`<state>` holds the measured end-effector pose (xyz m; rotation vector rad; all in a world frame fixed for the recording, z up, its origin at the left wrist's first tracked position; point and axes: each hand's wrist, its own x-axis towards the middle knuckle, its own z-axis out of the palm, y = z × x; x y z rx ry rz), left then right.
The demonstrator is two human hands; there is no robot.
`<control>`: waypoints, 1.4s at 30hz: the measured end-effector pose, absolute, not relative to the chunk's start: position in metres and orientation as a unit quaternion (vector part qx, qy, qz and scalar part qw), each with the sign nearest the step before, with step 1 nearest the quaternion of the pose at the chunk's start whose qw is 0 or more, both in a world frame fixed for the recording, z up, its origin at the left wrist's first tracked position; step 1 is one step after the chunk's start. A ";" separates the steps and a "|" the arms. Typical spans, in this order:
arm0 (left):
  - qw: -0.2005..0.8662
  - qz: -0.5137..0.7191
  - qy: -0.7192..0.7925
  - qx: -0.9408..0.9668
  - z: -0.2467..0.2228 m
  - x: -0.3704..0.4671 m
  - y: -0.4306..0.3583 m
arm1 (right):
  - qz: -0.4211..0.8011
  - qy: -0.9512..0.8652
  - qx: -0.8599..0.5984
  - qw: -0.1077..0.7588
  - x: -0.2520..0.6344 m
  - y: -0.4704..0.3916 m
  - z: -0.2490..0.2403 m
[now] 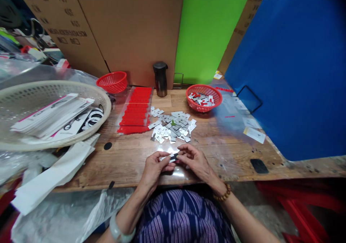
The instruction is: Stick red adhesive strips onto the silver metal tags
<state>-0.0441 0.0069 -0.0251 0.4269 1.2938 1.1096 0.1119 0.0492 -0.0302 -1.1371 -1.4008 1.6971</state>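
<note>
Near the table's front edge, my left hand (pixel 156 166) pinches a small white-and-black card piece (pixel 173 157) by its left end. The fingers of my right hand (pixel 195 163) close on the dark right end of the same piece. Just beyond both hands lies a loose pile of small white and grey cards (pixel 174 127), with a green mark on one near the middle. Left of the pile, red strips (pixel 137 108) lie in rows on clear plastic. A red basket (pixel 204 108) behind the pile, to the right, holds more small cards with red parts.
A large pale basket (pixel 104 123) with printed cards and black rings stands at the left. Behind are a small red basket (pixel 112 82), a dark bottle (pixel 160 80) and cardboard (pixel 135 30). A blue panel (pixel 294 73) borders the right.
</note>
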 end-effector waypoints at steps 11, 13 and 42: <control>0.681 0.437 0.551 0.204 -0.017 -0.048 -0.006 | 0.509 -0.724 -0.376 0.274 0.129 0.030 -0.020; 0.690 0.422 0.552 0.203 -0.014 -0.049 -0.007 | 0.508 -0.729 -0.366 0.276 0.130 0.027 -0.018; 0.593 0.529 0.580 0.182 -0.045 -0.035 0.012 | 0.301 -0.791 -0.485 0.219 0.122 0.040 -0.044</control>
